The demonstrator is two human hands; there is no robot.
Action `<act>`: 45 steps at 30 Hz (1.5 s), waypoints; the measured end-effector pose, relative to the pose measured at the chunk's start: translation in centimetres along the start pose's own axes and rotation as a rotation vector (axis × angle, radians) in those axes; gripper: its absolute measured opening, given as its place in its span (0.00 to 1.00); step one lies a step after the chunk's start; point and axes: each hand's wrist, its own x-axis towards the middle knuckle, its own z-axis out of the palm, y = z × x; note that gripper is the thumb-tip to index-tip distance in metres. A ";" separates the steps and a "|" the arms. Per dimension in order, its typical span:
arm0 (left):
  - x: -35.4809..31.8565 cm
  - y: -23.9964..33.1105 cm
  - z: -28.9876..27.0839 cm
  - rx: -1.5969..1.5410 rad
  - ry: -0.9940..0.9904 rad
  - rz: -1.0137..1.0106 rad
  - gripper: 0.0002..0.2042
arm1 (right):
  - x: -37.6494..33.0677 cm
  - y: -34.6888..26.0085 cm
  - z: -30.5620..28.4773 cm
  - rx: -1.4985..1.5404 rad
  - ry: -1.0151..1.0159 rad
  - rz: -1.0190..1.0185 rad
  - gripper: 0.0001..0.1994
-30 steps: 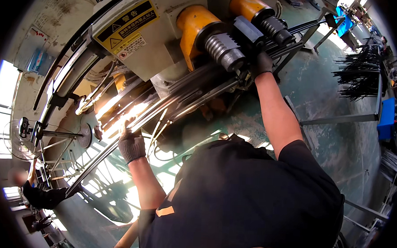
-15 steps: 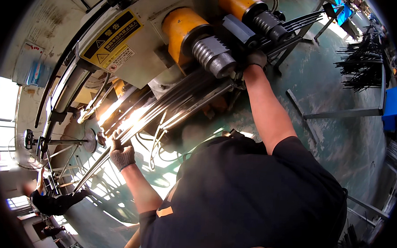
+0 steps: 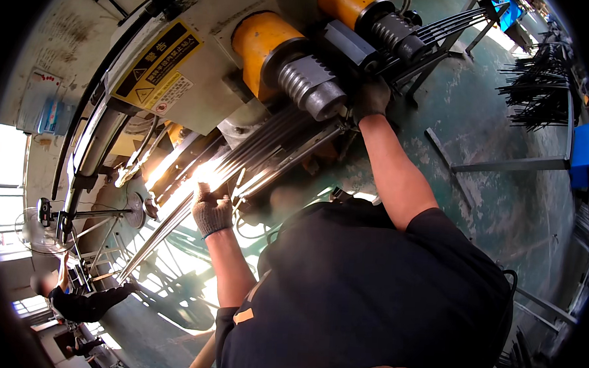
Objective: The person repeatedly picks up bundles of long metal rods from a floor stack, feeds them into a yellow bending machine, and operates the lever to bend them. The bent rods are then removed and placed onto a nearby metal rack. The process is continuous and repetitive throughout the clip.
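Gloved left hand (image 3: 212, 213) at the long metal rods (image 3: 263, 142), thumb apart from the fingers; fingertips lost in glare, so pinch cannot be told. Gloved right hand (image 3: 370, 100) just beside the near ridged cylinder (image 3: 310, 85); grip hidden, cannot tell. Rods slope past the front of the machine (image 3: 210, 81), under its yellow housings (image 3: 268, 45). Judgement: support rods from below, keep them parallel, fingers clear of the ridges. Farther: dark rod pile (image 3: 538, 96), right; co-worker (image 3: 82, 304), far left.
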 end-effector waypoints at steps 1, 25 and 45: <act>-0.2 0.1 0.3 0.038 -0.004 0.036 0.15 | -1.0 -1.2 -0.6 0.012 -0.016 0.015 0.23; 0.2 -3.5 -0.3 1.117 -0.133 0.607 0.19 | -10.9 4.1 -9.3 -0.402 -0.301 0.034 0.27; 1.2 11.0 -30.2 -0.887 0.236 0.191 0.22 | -13.0 17.0 -15.4 -0.862 -0.360 0.334 0.22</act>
